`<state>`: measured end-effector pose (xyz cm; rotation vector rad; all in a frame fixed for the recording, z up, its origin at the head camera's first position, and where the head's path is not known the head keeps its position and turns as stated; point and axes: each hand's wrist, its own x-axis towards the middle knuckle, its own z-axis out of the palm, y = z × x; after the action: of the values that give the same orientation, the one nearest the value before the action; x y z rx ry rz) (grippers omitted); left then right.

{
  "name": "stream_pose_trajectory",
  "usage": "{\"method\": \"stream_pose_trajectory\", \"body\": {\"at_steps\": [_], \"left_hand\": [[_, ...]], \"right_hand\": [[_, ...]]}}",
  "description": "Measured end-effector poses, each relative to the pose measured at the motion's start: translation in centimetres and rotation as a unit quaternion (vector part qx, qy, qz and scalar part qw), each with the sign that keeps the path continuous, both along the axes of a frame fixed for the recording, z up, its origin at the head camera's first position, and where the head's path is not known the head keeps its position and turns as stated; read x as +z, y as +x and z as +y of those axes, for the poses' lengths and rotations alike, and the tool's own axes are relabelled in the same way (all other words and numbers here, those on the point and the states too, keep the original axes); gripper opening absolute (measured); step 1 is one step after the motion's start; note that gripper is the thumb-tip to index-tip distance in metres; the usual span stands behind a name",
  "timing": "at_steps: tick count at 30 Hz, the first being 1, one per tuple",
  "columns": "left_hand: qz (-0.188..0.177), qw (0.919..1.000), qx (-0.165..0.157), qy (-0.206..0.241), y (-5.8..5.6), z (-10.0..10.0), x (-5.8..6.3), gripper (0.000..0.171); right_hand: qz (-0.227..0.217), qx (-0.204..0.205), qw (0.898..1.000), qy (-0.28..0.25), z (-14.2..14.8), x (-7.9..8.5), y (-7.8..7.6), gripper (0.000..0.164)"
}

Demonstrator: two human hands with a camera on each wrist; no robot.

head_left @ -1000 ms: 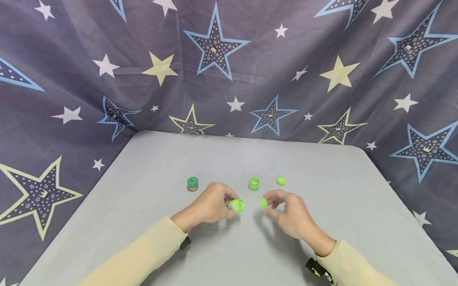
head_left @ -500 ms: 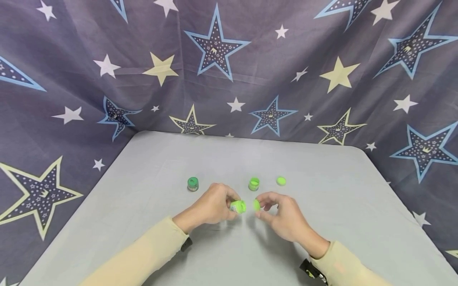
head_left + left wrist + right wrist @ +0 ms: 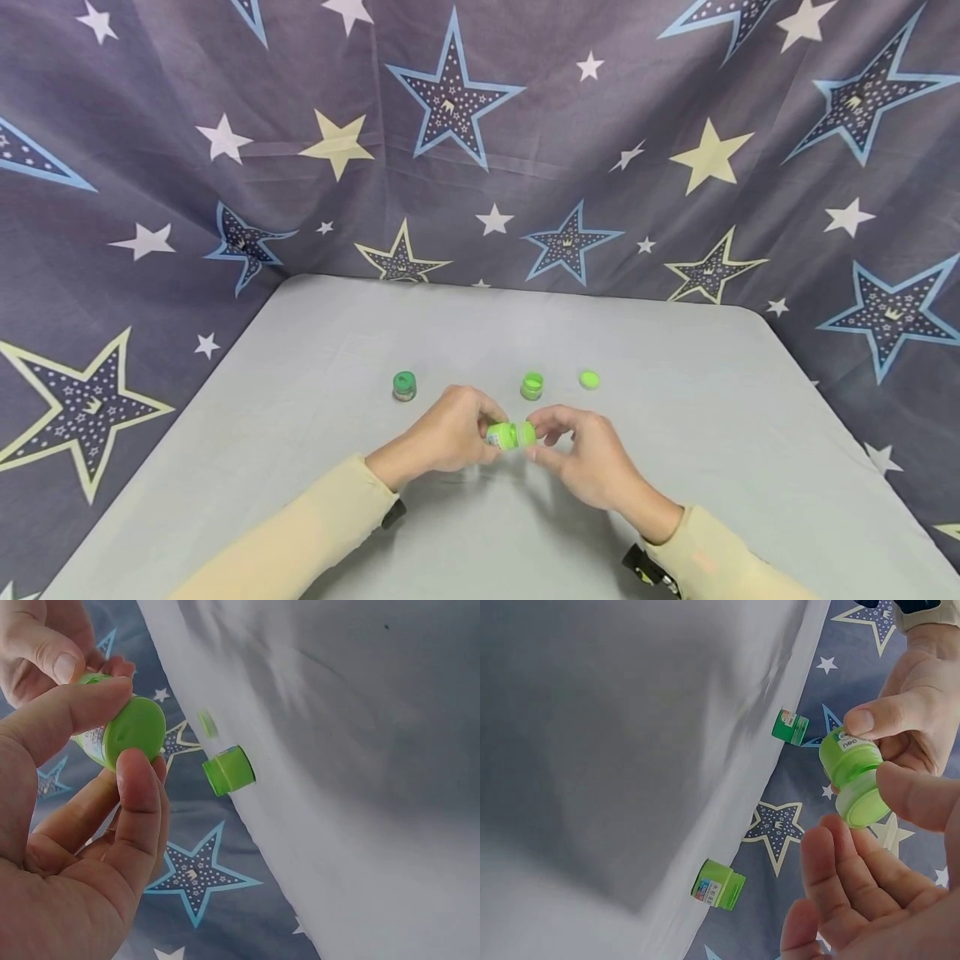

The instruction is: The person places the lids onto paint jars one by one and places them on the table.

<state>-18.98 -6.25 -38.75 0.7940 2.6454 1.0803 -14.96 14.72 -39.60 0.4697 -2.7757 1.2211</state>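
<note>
My left hand (image 3: 450, 429) holds a small light green paint jar (image 3: 498, 436) on its side above the table, mouth pointing right. Its white label shows in the right wrist view, and its round base (image 3: 139, 731) faces the left wrist camera. Between thumb and fingers, my right hand (image 3: 592, 458) pinches a light green lid (image 3: 864, 806). This lid is right at the jar's mouth, slightly tilted to it in the right wrist view.
Behind the hands, a second light green jar (image 3: 532, 387) stands uncapped on the grey-white table (image 3: 360, 333). Another light green lid (image 3: 589, 380) lies to its right. A dark green jar (image 3: 404, 386) stands farther left. A star-patterned curtain (image 3: 480, 183) hangs behind.
My right hand has moved left with the lid, from a gap away up to the jar's mouth. My left hand has shifted slightly right with the jar.
</note>
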Motion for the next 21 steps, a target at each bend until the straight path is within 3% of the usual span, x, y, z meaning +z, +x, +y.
{"method": "stream_pose_trajectory", "body": {"at_steps": [21], "left_hand": [[-0.004,1.0,-0.009,-0.002,0.26,0.44,0.02,0.031]], "right_hand": [[-0.007,0.011,1.0,-0.01,-0.39,-0.17,0.12,0.028]]}}
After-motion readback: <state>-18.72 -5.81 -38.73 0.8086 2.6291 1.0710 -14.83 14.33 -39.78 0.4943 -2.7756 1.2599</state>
